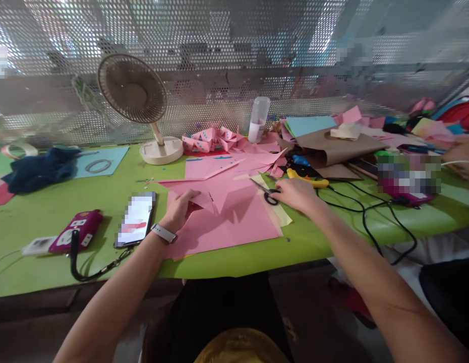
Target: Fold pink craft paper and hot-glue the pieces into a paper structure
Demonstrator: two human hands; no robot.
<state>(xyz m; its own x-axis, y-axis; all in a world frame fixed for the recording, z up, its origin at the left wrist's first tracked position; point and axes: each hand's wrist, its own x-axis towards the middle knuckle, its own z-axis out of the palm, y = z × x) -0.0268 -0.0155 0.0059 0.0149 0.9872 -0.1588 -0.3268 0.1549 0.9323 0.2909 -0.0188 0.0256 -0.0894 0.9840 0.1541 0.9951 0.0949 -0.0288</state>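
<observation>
Pink paper sheets (234,222) lie on the green table (49,212) in front of me. My left hand (179,209), with a white watch on the wrist, pinches the left edge of a folded pink piece (210,191) that rests on the sheets. My right hand (297,194) grips black-handled scissors (265,190) whose blades point left over the pink paper. A pale yellow sheet (282,214) peeks out under my right hand.
A phone (136,219) and a magenta device (77,229) with a black cable lie at the left. A small fan (134,93), folded pink shapes (212,138), a white bottle (258,118) and a yellow tool (308,179) stand behind. Brown paper (333,148), black cables (374,212) and another person's hand (463,154) are at the right.
</observation>
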